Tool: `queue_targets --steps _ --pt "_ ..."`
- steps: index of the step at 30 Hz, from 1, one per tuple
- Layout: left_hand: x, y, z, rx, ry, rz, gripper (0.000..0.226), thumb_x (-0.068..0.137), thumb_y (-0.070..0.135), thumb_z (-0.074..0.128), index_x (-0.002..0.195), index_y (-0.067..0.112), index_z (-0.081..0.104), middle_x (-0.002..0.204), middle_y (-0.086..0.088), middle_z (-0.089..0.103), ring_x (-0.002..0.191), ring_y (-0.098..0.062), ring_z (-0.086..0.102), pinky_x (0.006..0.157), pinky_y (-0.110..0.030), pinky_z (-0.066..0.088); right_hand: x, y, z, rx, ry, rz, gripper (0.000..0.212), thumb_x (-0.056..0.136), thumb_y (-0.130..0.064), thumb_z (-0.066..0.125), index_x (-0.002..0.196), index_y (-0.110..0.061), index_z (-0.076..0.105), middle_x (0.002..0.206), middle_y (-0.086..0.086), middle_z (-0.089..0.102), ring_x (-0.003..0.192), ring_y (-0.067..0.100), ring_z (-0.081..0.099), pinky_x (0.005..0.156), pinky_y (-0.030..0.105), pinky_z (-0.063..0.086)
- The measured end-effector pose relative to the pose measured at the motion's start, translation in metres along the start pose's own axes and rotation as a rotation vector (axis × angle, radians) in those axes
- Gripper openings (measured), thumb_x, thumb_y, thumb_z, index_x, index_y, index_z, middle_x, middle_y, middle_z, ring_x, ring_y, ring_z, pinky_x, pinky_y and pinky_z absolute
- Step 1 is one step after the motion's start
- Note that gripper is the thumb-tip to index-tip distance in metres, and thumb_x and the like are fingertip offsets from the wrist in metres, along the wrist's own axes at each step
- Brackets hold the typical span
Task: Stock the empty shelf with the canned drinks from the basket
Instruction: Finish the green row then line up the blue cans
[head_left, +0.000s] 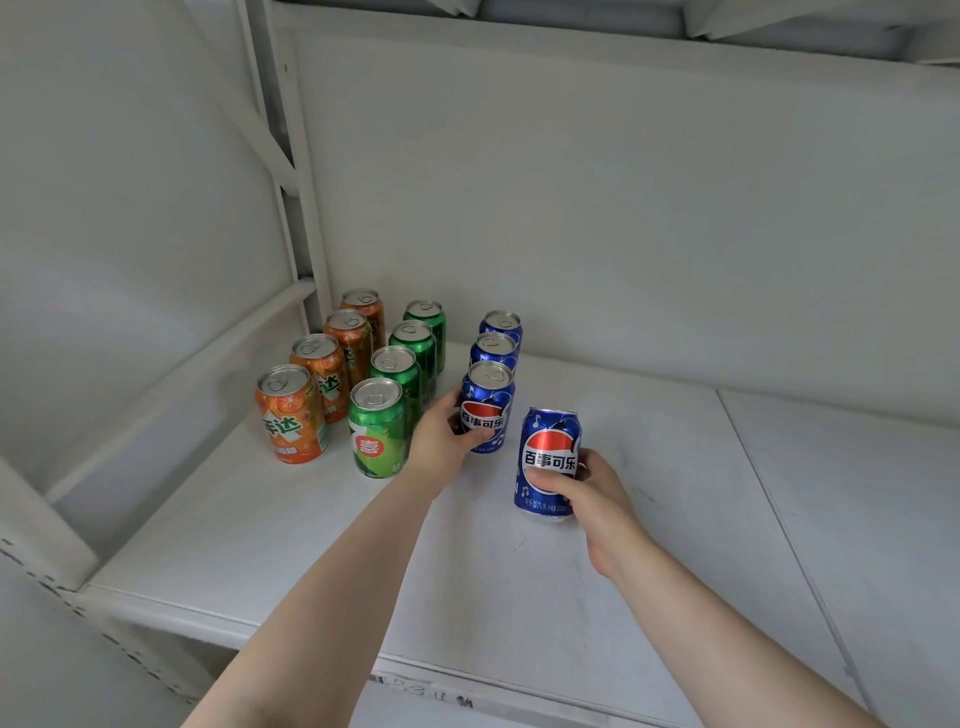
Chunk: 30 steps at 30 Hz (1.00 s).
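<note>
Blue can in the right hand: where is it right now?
Head view, centre: the blue can is gripped by the right hand just in front and right of the blue row, low over the white shelf.

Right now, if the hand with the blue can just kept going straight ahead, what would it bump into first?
Probably the front blue can of the blue row, which the left hand grips. The right hand and its own can sit just in front of it and slightly right, so depth is uncertain.

soft, even, shadowless light; sharp centre, wide-angle bending at edges, faint glare on can tops (376, 397).
</note>
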<state>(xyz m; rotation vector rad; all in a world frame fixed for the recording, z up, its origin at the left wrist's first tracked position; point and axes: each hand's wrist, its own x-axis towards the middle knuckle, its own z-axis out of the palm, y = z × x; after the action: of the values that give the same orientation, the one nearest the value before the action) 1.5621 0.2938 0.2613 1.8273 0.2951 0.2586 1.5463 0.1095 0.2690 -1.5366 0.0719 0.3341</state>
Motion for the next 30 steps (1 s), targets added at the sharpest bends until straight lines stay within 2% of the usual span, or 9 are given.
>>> queue_targets --steps 13,16,19,21,23,24,26,28,30 --pt "-0.002 0.012 -0.004 0.086 -0.041 -0.029 0.065 0.082 0.006 0.070 0.139 0.018 0.041 0.136 -0.001 0.054 0.125 -0.019 0.051 0.099 -0.033 0.044 -0.004 -0.001 0.008 0.014 0.025 -0.024 0.057 0.070 -0.006 0.081 0.120 -0.010 0.054 0.111 0.005 0.067 0.092 0.011 0.064 0.065 0.020 0.048" --pt "-0.006 0.013 -0.004 0.088 -0.066 -0.035 0.071 0.081 0.006 0.070 0.143 0.018 0.036 0.139 -0.001 0.052 0.128 -0.018 0.048 0.104 -0.036 0.042 -0.004 -0.001 0.010 0.009 0.025 -0.028 0.057 0.070 -0.006 0.081 0.120 -0.011 0.053 0.111 0.005 0.067 0.091 0.011 0.064 0.064 0.019 0.048" --pt "-0.019 0.022 -0.004 0.081 -0.065 -0.125 0.070 0.088 0.014 0.064 0.148 0.014 0.027 0.146 -0.004 0.044 0.134 -0.022 0.042 0.107 -0.037 0.037 -0.005 0.002 0.014 0.012 0.021 -0.037 0.057 0.069 -0.004 0.081 0.118 -0.010 0.053 0.110 0.005 0.067 0.094 0.014 0.065 0.064 0.019 0.049" --pt "-0.029 0.032 -0.006 0.059 -0.021 -0.243 0.056 0.095 0.021 0.054 0.144 0.007 0.030 0.144 -0.012 0.043 0.131 -0.027 0.042 0.099 -0.034 0.037 -0.005 0.006 0.020 0.008 0.021 -0.045 0.058 0.068 -0.002 0.082 0.117 -0.010 0.052 0.110 0.006 0.067 0.098 0.019 0.066 0.067 0.022 0.050" --pt "-0.038 0.042 -0.012 0.030 0.009 -0.332 0.036 0.098 0.029 0.046 0.127 0.006 0.048 0.124 -0.018 0.052 0.114 -0.030 0.048 0.088 -0.032 0.036 -0.005 0.010 0.029 -0.006 0.016 -0.069 0.057 0.067 0.000 0.082 0.114 -0.013 0.051 0.109 0.006 0.067 0.096 0.018 0.065 0.069 0.024 0.051" --pt "-0.042 0.046 -0.015 0.018 0.009 -0.344 0.029 0.099 0.035 0.044 0.107 0.009 0.053 0.106 -0.015 0.055 0.101 -0.028 0.049 0.085 -0.032 0.037 -0.006 0.012 0.034 -0.015 0.015 -0.087 0.058 0.067 0.001 0.082 0.113 -0.014 0.051 0.108 0.005 0.066 0.094 0.017 0.065 0.068 0.024 0.051" --pt "-0.048 0.055 -0.022 -0.004 -0.004 -0.331 0.035 0.096 0.047 0.044 0.090 0.013 0.051 0.086 -0.006 0.053 0.089 -0.024 0.048 0.083 -0.035 0.042 -0.007 0.014 0.047 -0.052 0.006 -0.143 0.059 0.066 0.002 0.081 0.112 -0.017 0.049 0.104 0.000 0.065 0.090 0.012 0.064 0.066 0.020 0.050" --pt "-0.051 0.062 -0.027 -0.016 -0.032 -0.331 0.038 0.092 0.055 0.047 0.085 0.017 0.051 0.085 -0.003 0.055 0.088 -0.022 0.051 0.086 -0.038 0.046 -0.004 0.017 0.060 -0.105 0.005 -0.206 0.059 0.064 0.003 0.082 0.105 -0.022 0.049 0.099 -0.007 0.064 0.087 0.009 0.063 0.066 0.019 0.051" --pt "-0.053 0.068 -0.031 -0.004 -0.038 -0.328 0.036 0.091 0.053 0.050 0.074 0.021 0.049 0.088 -0.003 0.057 0.088 -0.023 0.053 0.089 -0.040 0.049 0.000 0.020 0.070 -0.157 0.031 -0.262 0.063 0.059 0.002 0.084 0.098 -0.031 0.048 0.099 -0.010 0.064 0.090 0.011 0.065 0.072 0.026 0.055"
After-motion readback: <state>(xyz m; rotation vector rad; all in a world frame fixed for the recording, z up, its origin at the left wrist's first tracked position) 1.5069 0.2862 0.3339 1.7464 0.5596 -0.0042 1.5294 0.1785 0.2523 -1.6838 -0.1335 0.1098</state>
